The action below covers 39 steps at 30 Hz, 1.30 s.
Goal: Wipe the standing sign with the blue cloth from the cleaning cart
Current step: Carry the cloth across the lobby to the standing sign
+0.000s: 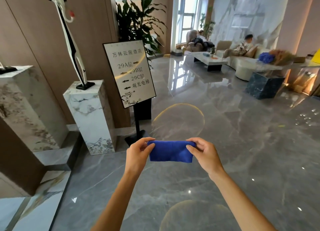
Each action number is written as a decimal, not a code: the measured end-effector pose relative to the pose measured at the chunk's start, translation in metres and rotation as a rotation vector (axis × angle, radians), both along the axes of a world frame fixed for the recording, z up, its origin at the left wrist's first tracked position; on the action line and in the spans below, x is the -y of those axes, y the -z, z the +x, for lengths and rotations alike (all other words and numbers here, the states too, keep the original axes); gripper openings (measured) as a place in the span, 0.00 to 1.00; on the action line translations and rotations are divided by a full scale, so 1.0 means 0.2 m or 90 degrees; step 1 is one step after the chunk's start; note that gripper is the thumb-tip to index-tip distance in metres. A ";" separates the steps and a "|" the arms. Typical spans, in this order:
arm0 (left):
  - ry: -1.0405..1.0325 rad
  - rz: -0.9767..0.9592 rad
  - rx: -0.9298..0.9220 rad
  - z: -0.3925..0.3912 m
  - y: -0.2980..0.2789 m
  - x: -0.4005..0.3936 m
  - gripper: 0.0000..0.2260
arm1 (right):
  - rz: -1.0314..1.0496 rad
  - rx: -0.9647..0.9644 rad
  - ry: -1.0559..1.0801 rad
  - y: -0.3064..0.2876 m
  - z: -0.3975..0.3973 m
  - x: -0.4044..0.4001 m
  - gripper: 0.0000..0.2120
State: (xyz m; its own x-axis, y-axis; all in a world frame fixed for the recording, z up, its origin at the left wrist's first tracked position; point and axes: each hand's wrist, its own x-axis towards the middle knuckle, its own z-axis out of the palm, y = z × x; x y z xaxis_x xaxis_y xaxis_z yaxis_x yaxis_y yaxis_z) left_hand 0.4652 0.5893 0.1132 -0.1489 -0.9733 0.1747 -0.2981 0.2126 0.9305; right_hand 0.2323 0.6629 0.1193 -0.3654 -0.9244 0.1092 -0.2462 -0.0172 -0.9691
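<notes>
From the head camera, a glossy grey marble floor (233,144) runs through a bright lobby with wood-panelled walls and tall windows at the back. The sign (129,73) stands tilted on a black post ahead and to the left, a white marble pedestal (90,116) with a crane statue (69,31) just beside it and a leafy plant (138,19) behind. Sofas and a low table (207,61) sit far off, well apart. Left hand (138,152) and right hand (205,154) each pinch an end of the folded blue cloth (170,151), held short of the sign, with open floor to the right
</notes>
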 end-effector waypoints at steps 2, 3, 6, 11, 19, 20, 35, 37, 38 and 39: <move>-0.018 -0.008 -0.008 -0.08 -0.01 0.12 0.08 | -0.004 0.012 -0.018 0.00 -0.09 0.15 0.08; -0.029 -0.013 -0.012 -0.12 -0.02 0.18 0.08 | -0.004 0.022 -0.026 -0.01 -0.13 0.23 0.08; -0.075 -0.019 -0.020 -0.24 -0.05 0.34 0.09 | 0.002 0.043 -0.055 -0.02 -0.25 0.43 0.08; -0.118 -0.008 -0.032 -0.38 -0.05 0.56 0.08 | 0.014 0.042 -0.101 -0.07 -0.41 0.74 0.09; -0.150 0.017 -0.049 -0.52 0.01 0.90 0.08 | 0.016 0.062 -0.124 -0.04 -0.54 1.14 0.10; -0.149 0.020 -0.054 -0.53 0.01 0.95 0.08 | 0.014 0.077 -0.125 -0.03 -0.56 1.20 0.10; -0.161 0.022 -0.121 -0.63 0.09 2.08 0.11 | 0.022 0.122 -0.169 -0.01 -0.64 2.37 0.14; -0.146 0.025 -0.132 -0.63 0.08 2.24 0.12 | 0.018 0.144 -0.170 -0.01 -0.63 2.53 0.15; -0.139 0.028 -0.139 -0.63 0.08 2.32 0.12 | 0.019 0.164 -0.168 -0.01 -0.63 2.59 0.15; -0.133 0.035 -0.146 -0.63 0.08 2.38 0.13 | 0.023 0.197 -0.164 0.00 -0.63 2.66 0.16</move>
State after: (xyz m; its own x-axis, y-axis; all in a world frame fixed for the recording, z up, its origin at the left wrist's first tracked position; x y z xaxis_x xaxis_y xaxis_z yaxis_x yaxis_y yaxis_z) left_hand 0.3383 0.1131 0.0979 0.0929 -0.9875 0.1275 -0.1104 0.1171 0.9870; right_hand 0.1065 0.1317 0.1191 -0.1321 -0.9912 -0.0032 0.0650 -0.0055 -0.9979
